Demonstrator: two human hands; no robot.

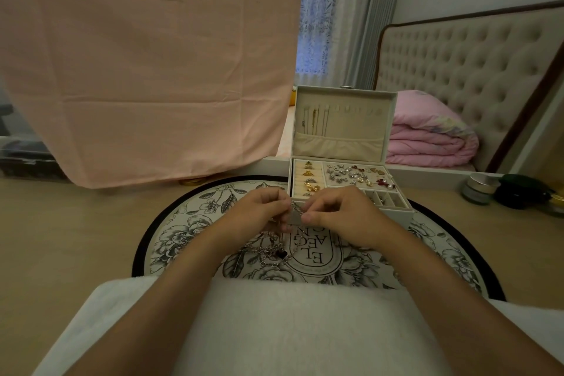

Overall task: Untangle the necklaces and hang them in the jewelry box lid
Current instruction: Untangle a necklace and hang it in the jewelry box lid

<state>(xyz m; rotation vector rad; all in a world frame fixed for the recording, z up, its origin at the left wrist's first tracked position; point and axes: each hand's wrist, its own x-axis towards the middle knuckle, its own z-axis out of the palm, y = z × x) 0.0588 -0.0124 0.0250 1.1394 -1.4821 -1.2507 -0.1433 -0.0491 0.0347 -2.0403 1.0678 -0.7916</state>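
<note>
1. Cushion (pixel 274 330): white, across the lap, both forearms passing over it.
2. Necklaces (pixel 271 250): a silver tangle with a dark pendant. The lower part lies on the mat (pixel 189 223); the upper strands rise to the hands.
3. Left hand (pixel 259 210): fingers curled, pinching a strand at the top of the tangle.
4. Right hand (pixel 338 217): fingers curled, pinching the same bunch just beside the left. The exact hold is too small to read.
5. Step in hand, as judged: working one chain loose from the knot.
   - Draw the strands apart gently rather than pulling them tight.
   - Find a clasp end and feed it back through the loops.
   - Leave the slack on the mat so its weight does not close the knot.
6. Box (pixel 393 210): open, just beyond the hands, on the far half of the mat. Its tray holds rings (pixel 308 181) at left and earrings (pixel 357 177) at right.
7. Lid (pixel 345 94): upright. A few chains (pixel 314 120) already hang at its left hooks, ends tucked in the pocket (pixel 338 146). The hooks (pixel 357 110) to the right look free.
8. In the way, as judged: the reach to the lid passes over the open tray, so a trailing chain could snag the earrings. Lift it high.
9. Jars (pixel 477 189): at far right, well apart from the work.
10. Pink cloth (pixel 137 70): hanging at left.
11. Quilt (pixel 427 137): folded on the bed behind the box, before the headboard (pixel 473 70).
</note>
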